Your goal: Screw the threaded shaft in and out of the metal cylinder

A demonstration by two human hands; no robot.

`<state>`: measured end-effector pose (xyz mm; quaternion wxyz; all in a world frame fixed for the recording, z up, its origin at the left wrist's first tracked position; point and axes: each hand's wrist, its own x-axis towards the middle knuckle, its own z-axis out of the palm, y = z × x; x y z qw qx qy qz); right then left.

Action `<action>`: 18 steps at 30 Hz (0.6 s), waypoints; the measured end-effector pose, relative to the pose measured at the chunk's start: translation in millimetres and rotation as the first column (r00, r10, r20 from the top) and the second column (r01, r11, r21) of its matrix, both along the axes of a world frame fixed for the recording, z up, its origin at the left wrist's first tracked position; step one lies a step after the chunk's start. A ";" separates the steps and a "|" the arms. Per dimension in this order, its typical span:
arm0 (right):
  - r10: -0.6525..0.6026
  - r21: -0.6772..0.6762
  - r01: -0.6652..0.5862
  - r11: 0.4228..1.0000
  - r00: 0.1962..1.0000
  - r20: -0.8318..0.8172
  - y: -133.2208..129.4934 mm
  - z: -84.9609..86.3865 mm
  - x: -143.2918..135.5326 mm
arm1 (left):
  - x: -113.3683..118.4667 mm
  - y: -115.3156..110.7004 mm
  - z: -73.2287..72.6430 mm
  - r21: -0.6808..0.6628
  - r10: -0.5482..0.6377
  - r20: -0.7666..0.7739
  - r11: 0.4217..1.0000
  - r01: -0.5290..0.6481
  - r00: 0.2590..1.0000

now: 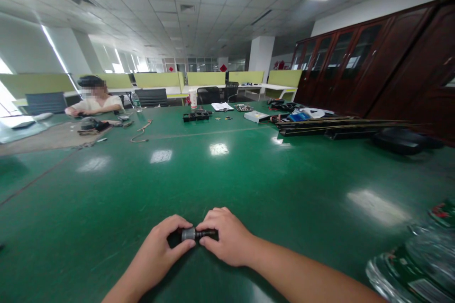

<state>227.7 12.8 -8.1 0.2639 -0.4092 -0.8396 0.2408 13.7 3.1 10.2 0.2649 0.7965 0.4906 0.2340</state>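
Observation:
Low in the head view, a small dark cylindrical part (188, 234) lies sideways just above the green tabletop (227, 180). My left hand (159, 248) is closed around its thick grey end, with thumb and fingers pinching it. My right hand (227, 236) pinches the thinner, ridged black end. The two hands nearly touch at the middle of the part. My right palm and fingers hide its far right tip.
Large plastic bottles (415, 265) stand at the lower right. A person (97, 99) sits at the far left beside a cloth mat (53, 135). Black strips (313, 125), a silver box (256, 116) and a black part (196, 116) lie toward the far edge.

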 end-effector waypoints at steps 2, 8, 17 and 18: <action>-0.004 0.015 0.004 1.000 1.000 -0.002 0.0 -0.9 0.0 | 0.3 0.1 -0.2 0.003 -0.002 -0.006 1.000 0.002 1.000; -0.011 0.036 0.012 0.999 1.000 -0.021 1.4 -3.8 0.2 | 0.0 0.6 1.0 0.008 -0.003 0.004 1.000 0.003 1.000; -0.010 0.030 0.011 0.999 1.000 -0.027 1.8 -3.3 0.7 | -0.3 0.4 -0.1 -0.008 -0.005 -0.005 1.000 0.005 1.000; -0.010 0.028 0.011 1.000 1.000 -0.029 1.8 -3.1 0.7 | -0.4 0.4 -0.2 -0.008 -0.004 -0.005 1.000 0.004 1.000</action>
